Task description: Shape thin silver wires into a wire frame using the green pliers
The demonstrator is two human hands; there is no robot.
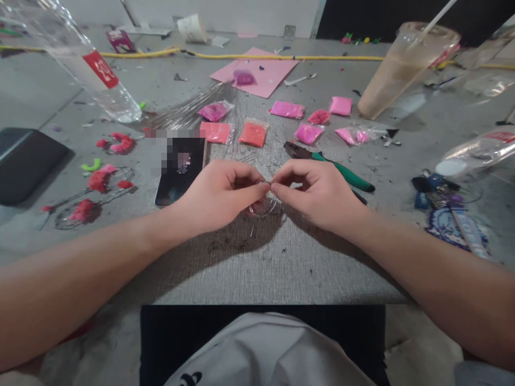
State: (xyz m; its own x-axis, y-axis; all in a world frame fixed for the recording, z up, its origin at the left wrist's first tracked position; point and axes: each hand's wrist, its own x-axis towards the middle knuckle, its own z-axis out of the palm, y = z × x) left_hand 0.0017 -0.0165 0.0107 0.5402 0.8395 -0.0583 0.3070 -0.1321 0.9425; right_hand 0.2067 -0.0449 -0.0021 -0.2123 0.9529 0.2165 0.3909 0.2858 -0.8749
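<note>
Close together over the middle of the table, my left hand (223, 187) and my right hand (322, 190) meet at the fingertips. Each pinches a thin silvery wire (265, 215), bent in a loop that hangs below the fingers. Something red (256, 207) shows within the loop, partly hidden by my left thumb. Just behind my right hand lie pliers with green handles (354, 177), their dark jaws (296, 150) pointing left. A phone (179, 177) lies beside my left hand. Behind the hands are an orange clay packet (253, 134) and a pink one (309, 133).
Red clay pieces on twisted wire (98, 179) lie at the left, near a black case (30, 161). Straight wires (189, 110) stretch behind the phone. A water bottle (96, 75) and a drink cup (396, 75) stand farther back. A yellow cable (249, 56) crosses the table.
</note>
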